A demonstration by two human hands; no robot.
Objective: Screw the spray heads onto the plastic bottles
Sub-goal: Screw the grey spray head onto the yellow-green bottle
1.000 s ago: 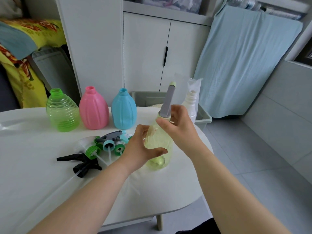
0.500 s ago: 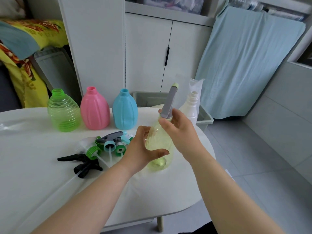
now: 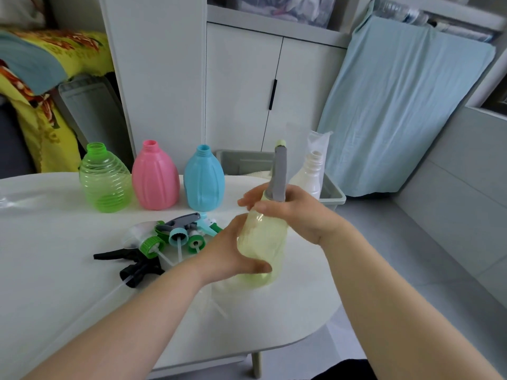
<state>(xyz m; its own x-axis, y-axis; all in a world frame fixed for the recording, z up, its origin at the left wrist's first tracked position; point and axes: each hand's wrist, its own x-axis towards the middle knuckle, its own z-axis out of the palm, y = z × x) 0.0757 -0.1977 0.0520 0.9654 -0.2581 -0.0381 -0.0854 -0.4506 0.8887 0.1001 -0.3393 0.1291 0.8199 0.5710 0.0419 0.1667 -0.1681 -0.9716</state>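
1. The pale yellow bottle stands near the right end of the white table, its long axis nearly upright, the top leaning slightly to the right and away from the person.
2. A grey spray head sits on its neck and points almost straight up, ending in a small yellow-green nozzle tip.
3. The left hand is wrapped around the bottle's lower body, thumb across the front near the base.
4. The right hand is closed around the neck where the head meets the bottle, fingers curled over the collar. The collar and threads are hidden under those fingers, so how far the head is seated cannot be told.
5. Along the far edge of the table three uncapped bottles stand upright in a row: a ribbed green bottle, a pink bottle and a blue bottle, openings up.
6. Just left of the held bottle lies a heap of loose spray heads on their sides, green and teal collars facing the person, dip tubes trailing toward the near edge. A black trigger head lies at the heap's near side; how many heads are in the pile is hard to count.
7. A white bottle stands behind the right hand, its lower part hidden, beside a grey bin past the table's far right corner.
8. Both forearms are cut off by the bottom of the view.
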